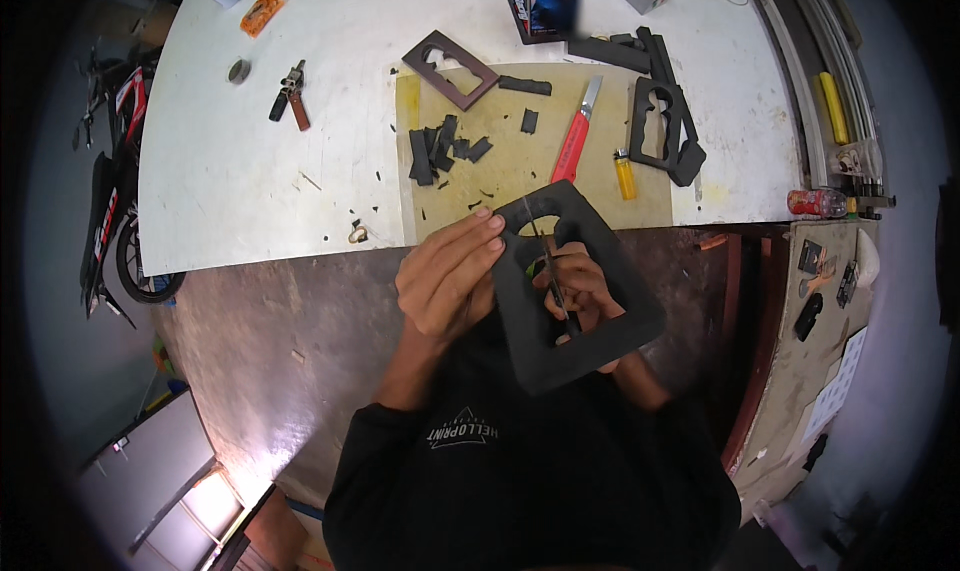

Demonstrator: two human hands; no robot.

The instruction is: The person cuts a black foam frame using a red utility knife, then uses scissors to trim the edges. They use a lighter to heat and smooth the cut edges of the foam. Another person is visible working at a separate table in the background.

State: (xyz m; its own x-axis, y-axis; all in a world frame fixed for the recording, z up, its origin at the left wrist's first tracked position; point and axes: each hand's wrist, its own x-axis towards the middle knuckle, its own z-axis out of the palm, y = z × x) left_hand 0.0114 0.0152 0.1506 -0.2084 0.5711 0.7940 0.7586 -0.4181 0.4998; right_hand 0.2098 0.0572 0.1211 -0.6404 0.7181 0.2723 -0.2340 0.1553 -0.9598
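A thick black foam block (525, 341) with a cut-out through its middle is held tilted in front of my chest, over the table's near edge. My left hand (450, 276) grips its upper left edge, fingertips on the top face and the thumb hidden. Through the cut-out I see part of my right hand (578, 279), its fingers closed around a slim dark tool (553, 279) with a thin, blade-like end. That end points up toward the round part of the cut-out; the tool's exact kind is unclear. The foam hides the rest of my right hand.
On the cutting mat (540, 156) lie a red utility knife (573, 143), yellow lighter (625, 176) and black foam scraps (432, 151). Two cut-out frames, one brown (450, 69) and one black (642, 126), lie farther off. A phone (553, 6) stands behind; keys (290, 98) lie left.
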